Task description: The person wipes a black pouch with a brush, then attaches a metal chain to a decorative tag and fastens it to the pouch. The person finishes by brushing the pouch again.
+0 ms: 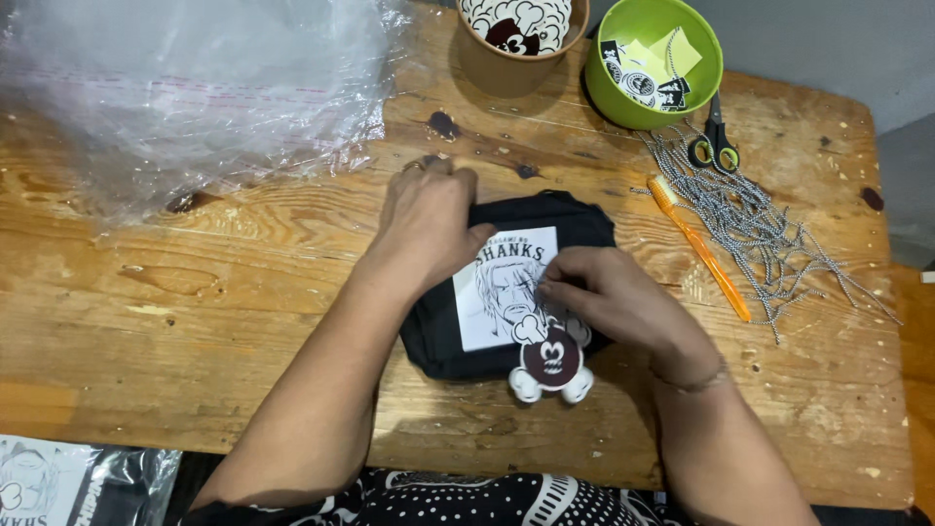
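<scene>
Folded black fabric [438,341] lies at the middle of the wooden table [243,321], right in front of you, with its long axis running roughly left to right and a white printed square [492,312] facing up. Your left hand [429,216] rests flat on its upper left corner, fingers together and pressing down rather than gripping. Your right hand [609,302] comes in from the right edge, fingertips pinched on the top of a round die-cut tag [551,360], dark maroon with white lobes, which lies half on the cloth's lower edge and half on the wood. That tag sits just below and to the left of your right hand, so the right is the nearer one to it; the left is well apart from it, across the print. The cloth looks soft and matte, the tag stiff and glossy like card. To the right, near the fabric, lie an orange pen-like stick [701,251] and a loose heap of black-and-white twisted cords [769,234], with green-handled scissors [716,136] above them. A lime green bowl [701,88] of small paper pieces and a brown cup [497,68] of more tags stand at the far edge, and crinkled clear plastic bags [185,88] cover the far left corner.
</scene>
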